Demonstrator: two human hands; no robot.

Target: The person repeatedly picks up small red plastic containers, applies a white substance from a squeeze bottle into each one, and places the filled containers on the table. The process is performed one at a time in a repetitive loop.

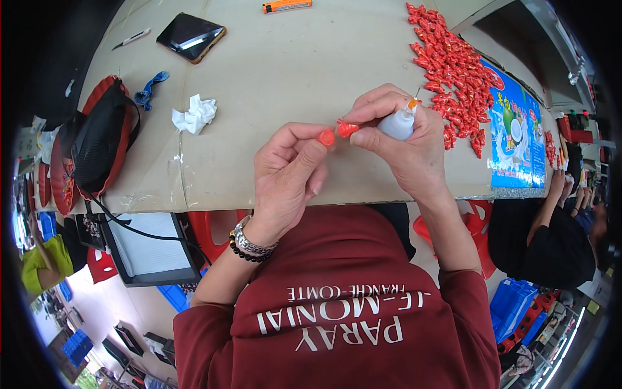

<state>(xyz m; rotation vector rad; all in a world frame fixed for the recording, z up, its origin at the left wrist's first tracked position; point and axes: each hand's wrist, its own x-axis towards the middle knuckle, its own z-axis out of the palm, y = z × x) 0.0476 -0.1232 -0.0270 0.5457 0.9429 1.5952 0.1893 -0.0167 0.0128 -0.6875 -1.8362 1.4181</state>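
Note:
Between thumb and forefinger, my left hand (pixel 289 170) pinches a small round red piece (pixel 326 137). Close to its right, my right hand (pixel 408 142) pinches a small red figure (pixel 346 128) by its fingertips. The two red pieces are nearly touching; whether they meet I cannot tell. Tucked in the palm of the right hand is a white squeeze bottle (pixel 397 124) with an orange collar and a thin needle tip pointing up and away. A large pile of small red figures (pixel 447 65) with gold specks lies to the right of that hand.
On the table (pixel 278 78) lie a crumpled tissue (pixel 195 115), a phone (pixel 191 37), a pen (pixel 131 39), an orange box (pixel 287 6) and a blue cloth strip (pixel 151 89). A black-and-red bag (pixel 100 139) sits left. A blue printed sheet (pixel 515 126) lies right, near another person (pixel 544 240).

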